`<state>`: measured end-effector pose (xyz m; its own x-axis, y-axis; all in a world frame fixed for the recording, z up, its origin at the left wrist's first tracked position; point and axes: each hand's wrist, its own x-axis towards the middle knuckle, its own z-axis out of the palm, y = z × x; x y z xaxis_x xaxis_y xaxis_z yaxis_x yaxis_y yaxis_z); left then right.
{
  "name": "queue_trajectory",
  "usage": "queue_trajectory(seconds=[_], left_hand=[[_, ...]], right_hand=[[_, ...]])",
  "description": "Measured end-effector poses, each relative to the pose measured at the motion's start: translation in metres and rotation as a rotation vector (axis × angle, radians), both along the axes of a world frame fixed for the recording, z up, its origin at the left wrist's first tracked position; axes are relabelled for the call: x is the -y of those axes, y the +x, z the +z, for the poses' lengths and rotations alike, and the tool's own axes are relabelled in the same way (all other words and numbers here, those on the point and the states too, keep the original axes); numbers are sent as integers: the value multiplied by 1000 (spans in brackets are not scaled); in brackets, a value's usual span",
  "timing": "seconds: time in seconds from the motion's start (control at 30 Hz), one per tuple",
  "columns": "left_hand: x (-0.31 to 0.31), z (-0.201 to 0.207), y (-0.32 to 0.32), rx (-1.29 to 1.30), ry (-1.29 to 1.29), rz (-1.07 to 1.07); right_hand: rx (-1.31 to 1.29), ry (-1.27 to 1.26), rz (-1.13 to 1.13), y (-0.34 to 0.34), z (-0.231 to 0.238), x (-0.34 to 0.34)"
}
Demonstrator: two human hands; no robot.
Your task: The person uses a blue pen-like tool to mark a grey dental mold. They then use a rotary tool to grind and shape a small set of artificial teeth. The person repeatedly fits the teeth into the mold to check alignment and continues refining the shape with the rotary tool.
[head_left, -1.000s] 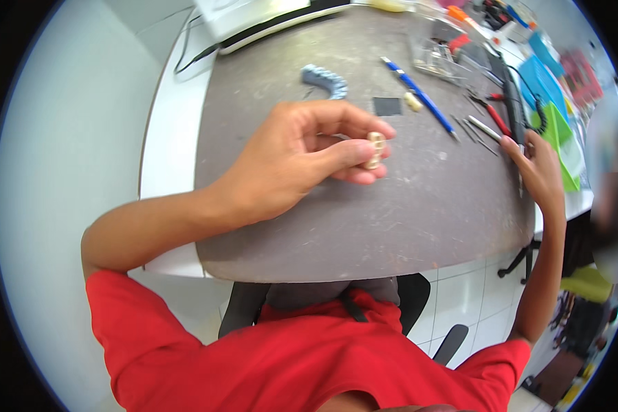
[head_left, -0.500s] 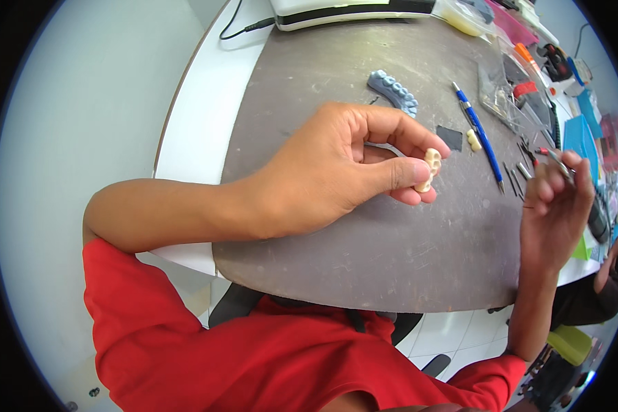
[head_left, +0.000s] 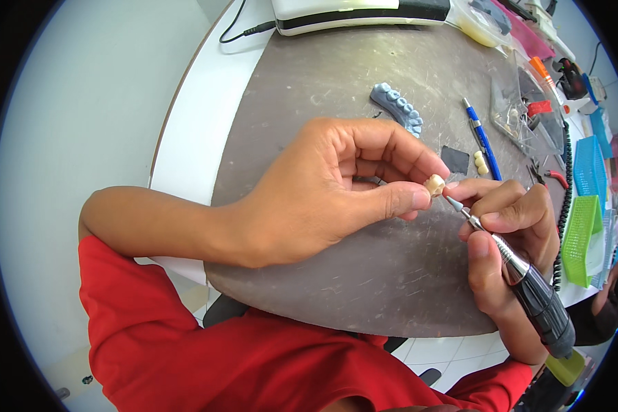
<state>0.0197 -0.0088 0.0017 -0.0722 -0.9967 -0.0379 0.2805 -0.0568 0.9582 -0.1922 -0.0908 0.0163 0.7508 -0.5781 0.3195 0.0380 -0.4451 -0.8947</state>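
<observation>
Between the thumb and fingers of my left hand (head_left: 353, 185) is a small cream dental bridge (head_left: 434, 184), partly hidden by the fingertips. My right hand (head_left: 518, 223) is closed around a black and silver rotary handpiece (head_left: 532, 292). A pale cone-shaped bur (head_left: 454, 203) at its tip points up and left, close beside the bridge; I cannot tell whether they touch. Beyond my hands, a blue-grey dental model (head_left: 397, 108) of a row of teeth lies on the worktop (head_left: 323, 82). Another cream bridge piece (head_left: 481, 163) sits near a dark square (head_left: 454, 160).
A blue mechanical pencil (head_left: 483, 137) lies right of the model. Past it are a clear plastic box (head_left: 518, 113), red-handled pliers (head_left: 556, 180), a coiled black cord (head_left: 567, 206), a green basket (head_left: 584, 240) and a blue basket (head_left: 589, 168). A white and black device (head_left: 364, 17) stands at the back.
My right hand has come in from the right and now holds the handpiece, its bur beside the bridge. In my left hand the bridge has been turned.
</observation>
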Motion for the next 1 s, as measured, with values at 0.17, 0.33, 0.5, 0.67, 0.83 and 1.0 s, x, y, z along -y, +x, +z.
queue_trajectory(seconds=[0.17, 0.33, 0.5, 0.67, 0.83, 1.0], left_hand=[[1, -2, 0, -10, -5, -8], [1, 0, -1, -14, -3, 1], [2, -2, -1, -28, -4, -8], [2, -1, 0, -18, -1, -11], [3, -1, 0, -26, 6, -22], [4, -2, 1, -25, 21, -23]], right_hand=[[-3, -16, 35, 1, -2, 3], [15, -53, 53, 2, -3, 6], [21, -104, 38, 3, -8, 7], [18, -111, 44, 5, -8, 8], [16, -139, 46, 6, -7, 9], [26, -147, 58, 6, -10, 11]])
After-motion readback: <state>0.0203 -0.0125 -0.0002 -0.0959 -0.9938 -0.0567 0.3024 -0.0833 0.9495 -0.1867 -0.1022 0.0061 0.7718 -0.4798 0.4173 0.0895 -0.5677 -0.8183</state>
